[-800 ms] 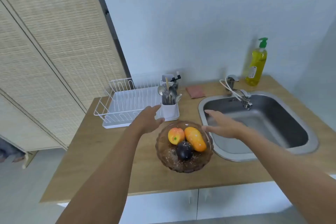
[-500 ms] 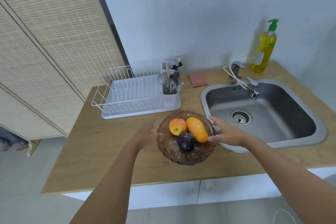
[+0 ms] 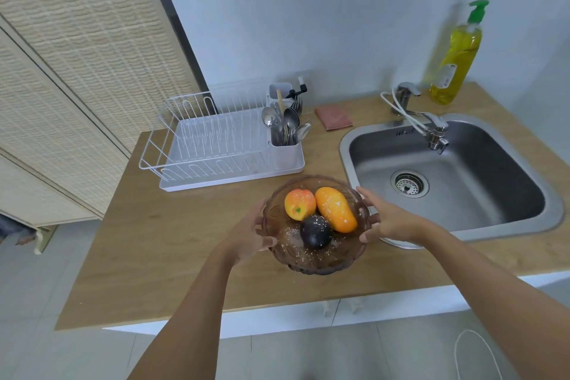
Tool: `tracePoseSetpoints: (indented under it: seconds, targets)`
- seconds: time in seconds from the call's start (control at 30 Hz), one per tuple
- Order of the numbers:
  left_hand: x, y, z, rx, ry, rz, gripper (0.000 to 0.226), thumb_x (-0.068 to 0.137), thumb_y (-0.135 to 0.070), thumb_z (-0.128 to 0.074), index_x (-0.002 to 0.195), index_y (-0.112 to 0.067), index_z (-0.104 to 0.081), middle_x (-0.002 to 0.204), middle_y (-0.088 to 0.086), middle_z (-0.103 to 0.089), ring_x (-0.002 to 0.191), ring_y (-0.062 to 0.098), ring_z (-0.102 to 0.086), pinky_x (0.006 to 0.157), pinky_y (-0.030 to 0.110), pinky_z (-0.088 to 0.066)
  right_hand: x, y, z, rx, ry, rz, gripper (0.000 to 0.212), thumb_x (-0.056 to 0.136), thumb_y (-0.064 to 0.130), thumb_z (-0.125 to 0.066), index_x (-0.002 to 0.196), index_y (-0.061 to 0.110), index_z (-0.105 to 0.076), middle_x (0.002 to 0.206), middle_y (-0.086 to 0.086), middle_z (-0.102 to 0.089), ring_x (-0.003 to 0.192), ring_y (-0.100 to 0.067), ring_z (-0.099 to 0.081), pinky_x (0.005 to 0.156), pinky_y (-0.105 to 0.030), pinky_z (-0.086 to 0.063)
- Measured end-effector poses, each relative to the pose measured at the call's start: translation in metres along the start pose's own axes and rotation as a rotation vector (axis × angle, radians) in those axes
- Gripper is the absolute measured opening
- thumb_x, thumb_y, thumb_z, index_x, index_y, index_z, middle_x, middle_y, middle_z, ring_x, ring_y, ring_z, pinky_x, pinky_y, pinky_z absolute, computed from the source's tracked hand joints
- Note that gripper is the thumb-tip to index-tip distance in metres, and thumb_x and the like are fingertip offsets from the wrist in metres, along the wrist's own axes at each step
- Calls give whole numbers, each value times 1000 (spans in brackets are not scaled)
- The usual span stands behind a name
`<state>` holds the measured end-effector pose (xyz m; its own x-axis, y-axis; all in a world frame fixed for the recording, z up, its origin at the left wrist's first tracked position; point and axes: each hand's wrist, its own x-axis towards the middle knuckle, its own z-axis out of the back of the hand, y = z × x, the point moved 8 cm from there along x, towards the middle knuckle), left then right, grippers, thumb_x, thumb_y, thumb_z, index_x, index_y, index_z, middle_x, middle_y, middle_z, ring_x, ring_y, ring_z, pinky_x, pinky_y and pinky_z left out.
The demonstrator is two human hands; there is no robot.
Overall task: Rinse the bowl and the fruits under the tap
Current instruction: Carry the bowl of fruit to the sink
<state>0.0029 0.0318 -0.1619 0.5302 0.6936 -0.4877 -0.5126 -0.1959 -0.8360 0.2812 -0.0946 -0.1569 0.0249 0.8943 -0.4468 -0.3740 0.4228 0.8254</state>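
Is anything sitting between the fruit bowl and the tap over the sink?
Nothing visible does. The bowl is right beside the sink; the basin under the tap holds nothing, so only the sink's rim lies between them.

One wide-angle head-worn camera looks forward and steeply down from close in front of the wooden counter (image 3: 172, 244), glass bowl (image 3: 314, 262) centred, sink (image 3: 345, 145) at right.

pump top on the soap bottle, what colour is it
The pump top is green, over yellow liquid in the soap bottle; head view shows it.
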Motion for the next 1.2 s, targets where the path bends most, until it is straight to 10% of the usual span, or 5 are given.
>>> tracePoseSetpoints:
  seconds: [0.37, 0.7, 0.97, 1.2]
  targets:
    - [7, 3, 0, -134, 55, 31, 107, 78, 22, -68, 159, -28, -21, 126, -10, -71, 109, 23, -72, 79, 36, -61, 8, -1, -5, 158, 45, 23, 112, 71, -6, -82, 149, 43, -18, 131, 19, -44, 112, -25, -65, 84, -32, -60]
    - [8, -29, -14, -99, 141, -42, 108, 77, 10, -72, 159, -34, -18, 130, -16, -68, 106, 16, -73, 76, 29, -60, -15, -2, 19, 208, -18, -19, 118, 71, -11, -80, 157, 35, -14, 148, 1, -38, 115, -28, -66, 96, -43, -56]
    - [14, -76, -57, -29, 172, -116, 101, 83, 13, -68, 158, -36, -20, 139, -11, -62, 111, 21, -69, 92, 48, -54, -46, -21, 61, 242, -82, -6, 123, 63, -9, -85, 156, 36, -18, 143, 8, -43, 109, -18, -70, 81, -34, -60]
    - [26, -100, -118, -13, 162, -85, 101, 84, 16, -65, 159, -31, -15, 131, -14, -61, 110, 22, -66, 103, 54, -48, -64, -55, 116, 238, -68, -2, 123, 57, -3, -87, 153, 39, -23, 148, 1, -40, 112, -27, -69, 96, -49, -55]
